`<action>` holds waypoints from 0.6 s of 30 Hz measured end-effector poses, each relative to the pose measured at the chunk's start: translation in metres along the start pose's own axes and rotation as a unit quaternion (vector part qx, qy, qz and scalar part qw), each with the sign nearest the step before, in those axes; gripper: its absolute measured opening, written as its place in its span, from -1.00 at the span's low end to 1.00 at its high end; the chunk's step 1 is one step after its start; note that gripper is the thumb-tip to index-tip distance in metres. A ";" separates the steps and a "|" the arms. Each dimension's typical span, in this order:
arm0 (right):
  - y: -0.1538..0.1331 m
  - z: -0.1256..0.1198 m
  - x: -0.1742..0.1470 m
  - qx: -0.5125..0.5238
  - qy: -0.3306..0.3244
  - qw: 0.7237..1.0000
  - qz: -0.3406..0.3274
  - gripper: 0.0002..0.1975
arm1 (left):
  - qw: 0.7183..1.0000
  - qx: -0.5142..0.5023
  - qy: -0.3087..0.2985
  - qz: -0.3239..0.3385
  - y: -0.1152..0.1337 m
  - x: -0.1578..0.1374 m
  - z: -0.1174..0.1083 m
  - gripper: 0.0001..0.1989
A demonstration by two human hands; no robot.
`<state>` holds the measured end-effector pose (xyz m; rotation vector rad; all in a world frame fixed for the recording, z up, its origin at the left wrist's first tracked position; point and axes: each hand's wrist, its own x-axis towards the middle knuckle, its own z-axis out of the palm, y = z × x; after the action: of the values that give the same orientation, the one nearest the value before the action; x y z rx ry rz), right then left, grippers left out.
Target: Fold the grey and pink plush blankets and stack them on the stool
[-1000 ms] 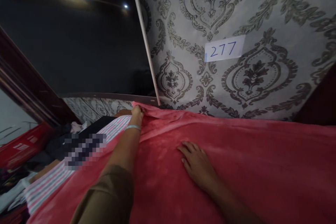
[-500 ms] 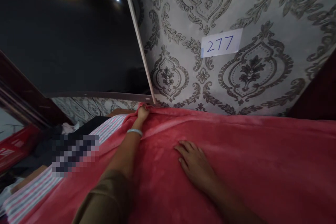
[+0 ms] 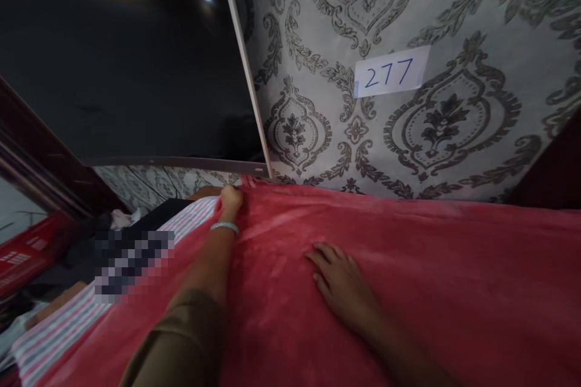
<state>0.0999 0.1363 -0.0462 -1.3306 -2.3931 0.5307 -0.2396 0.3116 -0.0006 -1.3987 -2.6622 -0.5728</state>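
Observation:
A red plush blanket [image 3: 431,278] spreads over the surface in front of me, with creases near its far left corner. At that corner my left hand [image 3: 232,198] is closed on the blanket's edge, a light bracelet around the wrist. My right hand [image 3: 338,278] lies on the blanket near the middle, fingers apart and palm down. Along the left side, a striped pink, grey and white sheet [image 3: 54,338] shows from under the blanket.
A large dark television screen [image 3: 136,72] hangs at the upper left. Patterned wallpaper [image 3: 313,151] covers the wall behind, with a paper label [image 3: 391,72] reading 277. A red printed item [image 3: 31,254] and dark clutter lie at the far left.
My left hand has moved a little left and nearer along the blanket's corner, still gripping it. My right hand stays flat in nearly the same place.

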 end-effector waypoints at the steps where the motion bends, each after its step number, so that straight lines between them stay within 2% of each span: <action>1: 0.000 0.000 0.000 -0.002 0.001 1.000 -0.001 -0.52 | 1.000 0.002 0.007 0.000 0.002 0.000 0.001 -0.63; 8: 0.001 0.002 0.000 -0.001 0.005 1.000 -0.005 -0.53 | 0.997 0.022 -0.014 0.068 0.005 -0.009 0.004 -0.72; 12: 0.003 0.003 0.000 0.000 0.013 1.000 -0.008 -0.52 | 0.994 0.055 0.022 0.094 -0.008 -0.025 0.004 -0.51; 14: 0.004 0.004 0.001 -0.005 0.015 1.000 -0.015 -0.52 | 0.991 0.080 -0.006 0.110 -0.015 -0.034 0.008 -0.48; 16: 0.005 0.005 0.001 -0.009 0.018 1.000 -0.021 -0.52 | 0.988 0.090 -0.048 0.114 -0.021 -0.040 0.011 -0.51; 18: 0.007 0.007 0.001 -0.012 0.021 0.999 -0.022 -0.52 | 0.989 0.083 -0.064 0.108 -0.026 -0.039 0.009 -0.55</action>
<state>0.1010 0.1394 -0.0550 -1.2833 -2.3965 0.4588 -0.2376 0.2710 -0.0255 -1.6963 -2.5326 -0.2413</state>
